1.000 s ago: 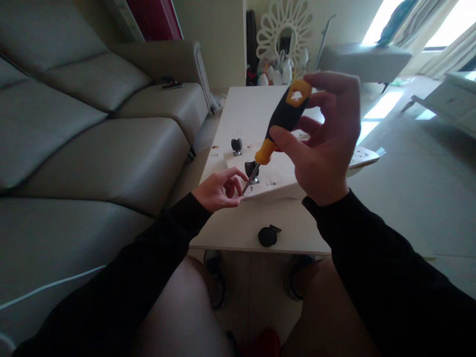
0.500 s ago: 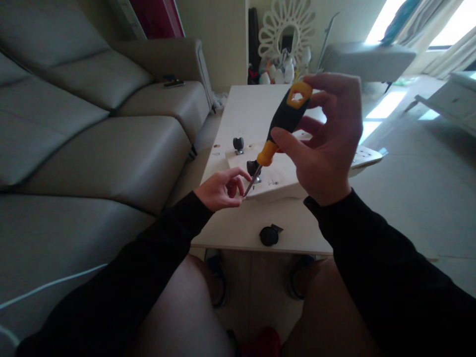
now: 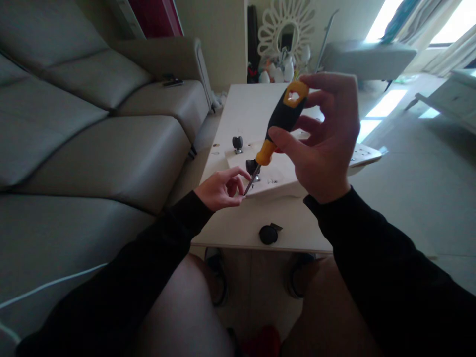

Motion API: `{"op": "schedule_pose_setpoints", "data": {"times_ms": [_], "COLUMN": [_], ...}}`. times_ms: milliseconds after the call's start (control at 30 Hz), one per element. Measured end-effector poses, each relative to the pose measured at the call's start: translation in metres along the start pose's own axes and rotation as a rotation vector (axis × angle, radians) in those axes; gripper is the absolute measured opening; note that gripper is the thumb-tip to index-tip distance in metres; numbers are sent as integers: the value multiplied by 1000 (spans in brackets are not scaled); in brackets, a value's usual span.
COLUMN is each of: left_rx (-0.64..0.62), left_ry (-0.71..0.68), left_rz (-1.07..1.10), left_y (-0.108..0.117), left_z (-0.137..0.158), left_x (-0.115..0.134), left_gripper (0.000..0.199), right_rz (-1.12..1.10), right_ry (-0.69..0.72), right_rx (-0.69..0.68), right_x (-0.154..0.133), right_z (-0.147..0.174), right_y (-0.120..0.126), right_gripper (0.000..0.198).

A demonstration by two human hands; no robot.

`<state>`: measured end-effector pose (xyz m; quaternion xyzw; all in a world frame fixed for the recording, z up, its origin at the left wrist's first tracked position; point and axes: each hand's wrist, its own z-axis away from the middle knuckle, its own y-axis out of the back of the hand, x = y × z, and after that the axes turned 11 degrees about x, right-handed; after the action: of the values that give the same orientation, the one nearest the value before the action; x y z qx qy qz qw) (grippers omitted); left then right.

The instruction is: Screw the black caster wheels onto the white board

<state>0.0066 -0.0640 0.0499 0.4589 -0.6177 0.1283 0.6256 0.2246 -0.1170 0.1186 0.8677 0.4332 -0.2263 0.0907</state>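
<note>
My right hand (image 3: 323, 141) grips a screwdriver (image 3: 284, 116) with a black and yellow handle, its shaft slanting down to the left. The tip meets the fingers of my left hand (image 3: 225, 188), which are pinched close to the near left corner of a white panel (image 3: 282, 171). Whatever the left fingers hold is too small to make out. Two dark caster wheels stand up on the panel: a far caster (image 3: 238, 144) and a nearer caster (image 3: 252, 167), partly behind the screwdriver. Small hardware bits (image 3: 273, 181) lie on the panel.
Under the panel is a white table (image 3: 226, 228), with another black caster (image 3: 268, 234) lying near its front edge. A grey sofa (image 3: 107, 148) runs along the left. At the back stands a white-framed mirror (image 3: 273, 29), and a bench (image 3: 368, 59) is at the far right.
The screwdriver handle and my right hand have shifted very slightly left. The left hand keeps its pinch at the panel corner.
</note>
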Motion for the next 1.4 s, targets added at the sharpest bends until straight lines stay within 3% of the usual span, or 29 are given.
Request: {"op": "schedule_pose_setpoints", "data": {"times_ms": [267, 467, 667, 767, 933, 1133, 1400], "left_rx": [11, 10, 18, 12, 3, -6, -5], "left_ry": [4, 17, 11, 1, -15, -23, -6], "left_rz": [40, 68, 52, 46, 41, 13, 31], "left_y": [-1, -1, -1, -1, -2, -3, -3], "left_z": [0, -1, -1, -1, -1, 0, -1], "left_x": [-1, -3, -2, -2, -4, -4, -4], "left_gripper": [46, 47, 46, 46, 46, 45, 46], "right_rz": [-232, -144, 4, -17, -127, -128, -299], "right_ry": [-77, -71, -115, -112, -230, -89, -170], "right_rx": [-108, -106, -41, -38, -116, -92, -111], "right_x": [2, 0, 0, -4, -8, -2, -6], "right_z": [0, 0, -1, -1, -1, -1, -1], "right_y": [1, 2, 1, 0, 0, -1, -3], "right_gripper": [60, 51, 59, 52, 43, 56, 59]}}
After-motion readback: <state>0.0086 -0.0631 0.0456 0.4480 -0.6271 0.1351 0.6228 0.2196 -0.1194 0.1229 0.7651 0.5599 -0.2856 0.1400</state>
